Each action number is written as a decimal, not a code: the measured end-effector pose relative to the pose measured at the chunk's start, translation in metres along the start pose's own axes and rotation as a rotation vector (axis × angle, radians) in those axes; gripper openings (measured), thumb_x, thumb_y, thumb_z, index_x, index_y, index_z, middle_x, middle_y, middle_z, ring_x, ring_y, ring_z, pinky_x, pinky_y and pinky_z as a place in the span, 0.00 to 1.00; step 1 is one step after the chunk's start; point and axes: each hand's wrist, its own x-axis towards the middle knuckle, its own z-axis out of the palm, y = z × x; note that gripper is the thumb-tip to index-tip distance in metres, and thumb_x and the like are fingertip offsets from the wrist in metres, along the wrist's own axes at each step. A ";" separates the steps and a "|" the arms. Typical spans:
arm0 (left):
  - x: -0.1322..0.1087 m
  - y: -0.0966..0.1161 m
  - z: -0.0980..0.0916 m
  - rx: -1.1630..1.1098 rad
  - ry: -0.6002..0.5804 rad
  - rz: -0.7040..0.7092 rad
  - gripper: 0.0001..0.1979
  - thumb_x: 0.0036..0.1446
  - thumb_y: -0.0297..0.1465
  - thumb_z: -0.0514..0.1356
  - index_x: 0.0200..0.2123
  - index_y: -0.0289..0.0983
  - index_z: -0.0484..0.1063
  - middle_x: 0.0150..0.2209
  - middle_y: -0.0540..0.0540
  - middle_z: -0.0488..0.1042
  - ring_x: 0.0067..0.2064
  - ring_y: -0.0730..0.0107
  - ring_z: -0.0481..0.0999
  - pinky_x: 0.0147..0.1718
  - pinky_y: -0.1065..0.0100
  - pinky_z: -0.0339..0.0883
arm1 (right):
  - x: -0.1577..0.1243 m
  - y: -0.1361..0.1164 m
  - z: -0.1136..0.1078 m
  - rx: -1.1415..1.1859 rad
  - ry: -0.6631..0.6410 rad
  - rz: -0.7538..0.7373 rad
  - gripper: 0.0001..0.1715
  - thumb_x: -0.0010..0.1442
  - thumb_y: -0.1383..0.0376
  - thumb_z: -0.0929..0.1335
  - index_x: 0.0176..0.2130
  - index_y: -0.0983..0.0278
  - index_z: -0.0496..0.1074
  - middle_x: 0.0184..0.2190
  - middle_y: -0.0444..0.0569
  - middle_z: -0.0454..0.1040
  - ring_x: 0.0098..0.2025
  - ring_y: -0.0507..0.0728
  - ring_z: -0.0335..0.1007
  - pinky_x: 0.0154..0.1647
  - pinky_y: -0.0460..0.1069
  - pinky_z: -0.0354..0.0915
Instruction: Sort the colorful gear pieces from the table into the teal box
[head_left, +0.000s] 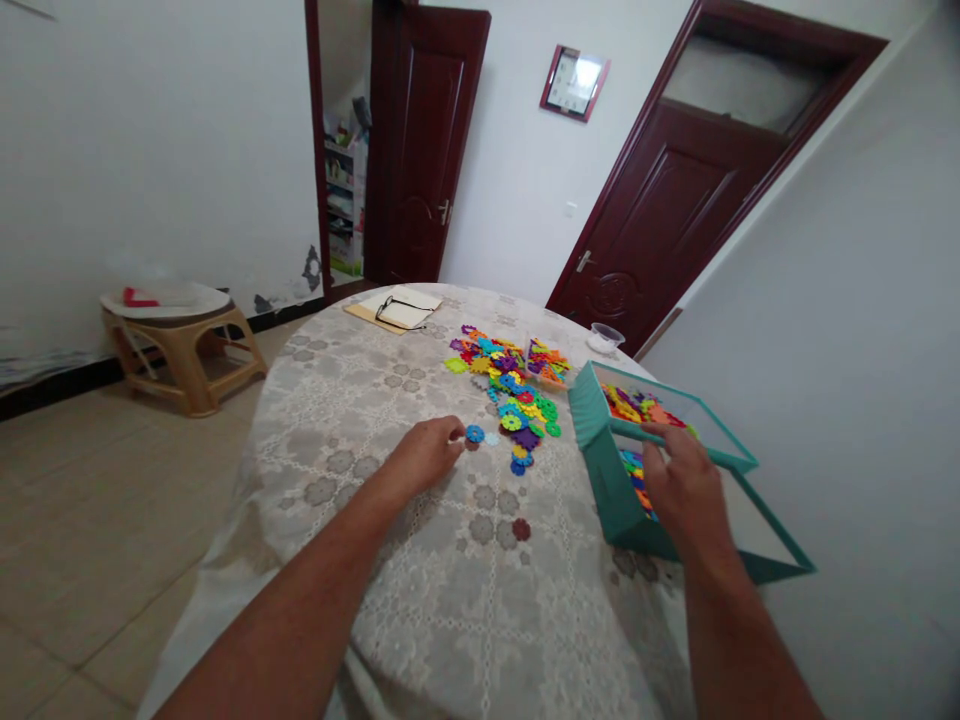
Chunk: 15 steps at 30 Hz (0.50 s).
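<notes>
Near the middle of a pale, lace-patterned tablecloth (pixel 450 645), a small blue disc (pixel 474 434) with a notched, flower-like rim sits at the fingertips of the left hand (pixel 429 452). That hand's thumb and fingers are curled close together at the disc's edge — whether they actually pinch it cannot be told. Just beyond spreads a loose heap of flat, toothed pieces (pixel 511 380), bright yellow, green, purple and blue, overlapping one another. To the right, a straight-edged teal box (pixel 622 505) holds more coloured pieces (pixel 637 405) in two compartments; over it the right hand (pixel 682 480) bends its fingers, their grip unclear. Farther out stand a clear, thin-walled bowl (pixel 606 338) and dark, slim-framed glasses (pixel 386 308) resting on an open notebook (pixel 412 302). Beyond the cloth — a tan stool (pixel 199 365) with splayed legs and a dark red panelled door (pixel 429 120).
</notes>
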 end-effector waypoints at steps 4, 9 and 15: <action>0.002 0.000 0.004 0.013 0.015 0.011 0.16 0.63 0.26 0.60 0.52 0.39 0.79 0.54 0.39 0.81 0.54 0.57 0.79 0.54 0.63 0.68 | 0.001 -0.061 0.034 0.279 -0.289 -0.143 0.20 0.69 0.60 0.63 0.56 0.61 0.74 0.55 0.57 0.77 0.57 0.64 0.74 0.61 0.58 0.68; 0.001 0.002 0.005 0.017 -0.049 0.040 0.16 0.63 0.25 0.60 0.52 0.41 0.79 0.56 0.41 0.79 0.59 0.58 0.76 0.61 0.62 0.65 | 0.009 -0.086 0.115 0.226 -0.498 -0.138 0.31 0.66 0.60 0.69 0.64 0.68 0.69 0.63 0.64 0.72 0.66 0.68 0.66 0.69 0.62 0.59; -0.002 -0.003 0.008 0.086 -0.069 0.059 0.21 0.64 0.26 0.60 0.59 0.37 0.75 0.60 0.37 0.76 0.63 0.56 0.74 0.63 0.61 0.63 | 0.000 -0.094 0.158 0.140 -0.517 -0.094 0.28 0.66 0.62 0.69 0.63 0.65 0.72 0.60 0.64 0.74 0.63 0.68 0.68 0.66 0.62 0.60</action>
